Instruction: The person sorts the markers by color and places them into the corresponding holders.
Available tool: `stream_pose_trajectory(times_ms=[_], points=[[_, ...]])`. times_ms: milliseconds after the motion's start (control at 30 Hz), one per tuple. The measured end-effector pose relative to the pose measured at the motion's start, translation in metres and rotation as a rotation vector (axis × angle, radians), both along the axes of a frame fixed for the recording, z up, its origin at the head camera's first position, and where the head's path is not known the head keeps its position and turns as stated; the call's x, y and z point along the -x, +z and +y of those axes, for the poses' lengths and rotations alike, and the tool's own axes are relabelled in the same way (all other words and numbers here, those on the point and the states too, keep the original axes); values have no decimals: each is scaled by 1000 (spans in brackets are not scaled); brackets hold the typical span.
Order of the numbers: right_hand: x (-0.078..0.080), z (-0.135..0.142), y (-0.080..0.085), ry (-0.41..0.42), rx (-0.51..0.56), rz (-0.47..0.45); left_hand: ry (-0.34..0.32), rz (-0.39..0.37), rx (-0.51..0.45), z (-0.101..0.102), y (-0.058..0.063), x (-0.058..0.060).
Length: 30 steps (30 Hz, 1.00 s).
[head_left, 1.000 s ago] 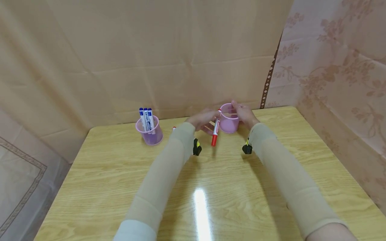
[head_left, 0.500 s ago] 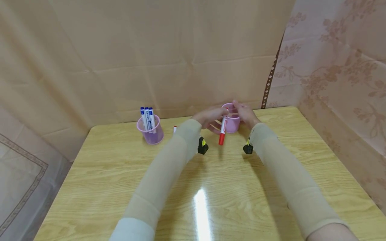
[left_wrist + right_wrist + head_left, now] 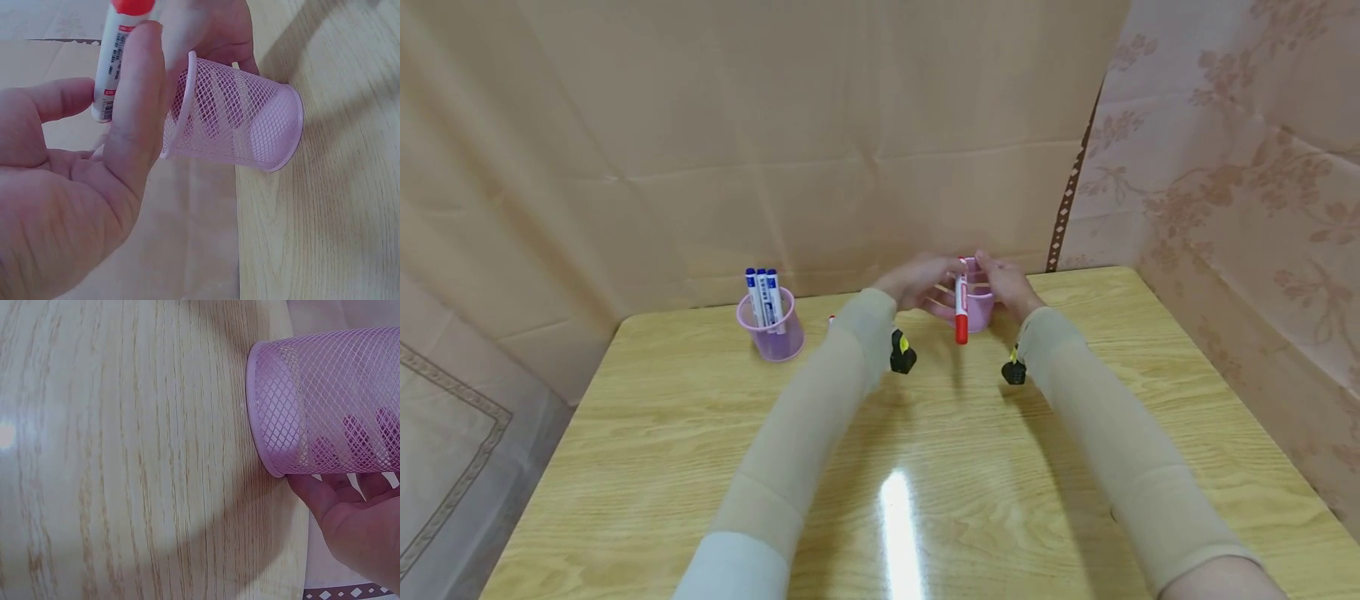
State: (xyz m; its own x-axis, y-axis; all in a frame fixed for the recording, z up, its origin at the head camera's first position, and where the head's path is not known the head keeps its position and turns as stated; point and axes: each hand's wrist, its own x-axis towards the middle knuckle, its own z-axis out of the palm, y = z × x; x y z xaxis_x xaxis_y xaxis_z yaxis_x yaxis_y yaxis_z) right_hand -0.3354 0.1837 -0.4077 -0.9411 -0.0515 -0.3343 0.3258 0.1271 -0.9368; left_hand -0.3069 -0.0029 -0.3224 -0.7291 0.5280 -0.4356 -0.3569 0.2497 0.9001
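Note:
My left hand (image 3: 921,283) pinches a white marker with red ends (image 3: 962,304) between thumb and fingers, in front of a pink mesh pen cup (image 3: 981,312). Seen from the left wrist, the marker (image 3: 112,69) is beside the cup's rim, outside the opening. My right hand (image 3: 1011,287) holds this cup from the right, thumb at the rim. In the right wrist view its fingers are curled behind the mesh of the cup (image 3: 281,406), which stands upright on the table. No marker shows inside it.
A second pink mesh cup (image 3: 781,343) stands at the left, with blue-capped markers (image 3: 764,300) in it. Behind my left forearm the tip of another red marker (image 3: 832,319) peeks out. The wooden table (image 3: 1000,500) ends at a beige curtain (image 3: 737,167).
My left hand has carried the marker to the right and slightly up, in front of the cup. The marker now stands more upright. The right hand and its cup have stayed in place.

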Motion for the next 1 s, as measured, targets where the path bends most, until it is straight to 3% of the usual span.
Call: stream_pose_trajectory(times_ms=[467, 867, 1000], points=[[-3, -1, 4, 6, 21, 15, 76, 10, -185, 6, 7, 4], [-4, -3, 5, -2, 18, 9, 186, 27, -196, 10, 10, 3], [-4, -3, 5, -9, 5, 8, 196, 31, -182, 11, 12, 2]])
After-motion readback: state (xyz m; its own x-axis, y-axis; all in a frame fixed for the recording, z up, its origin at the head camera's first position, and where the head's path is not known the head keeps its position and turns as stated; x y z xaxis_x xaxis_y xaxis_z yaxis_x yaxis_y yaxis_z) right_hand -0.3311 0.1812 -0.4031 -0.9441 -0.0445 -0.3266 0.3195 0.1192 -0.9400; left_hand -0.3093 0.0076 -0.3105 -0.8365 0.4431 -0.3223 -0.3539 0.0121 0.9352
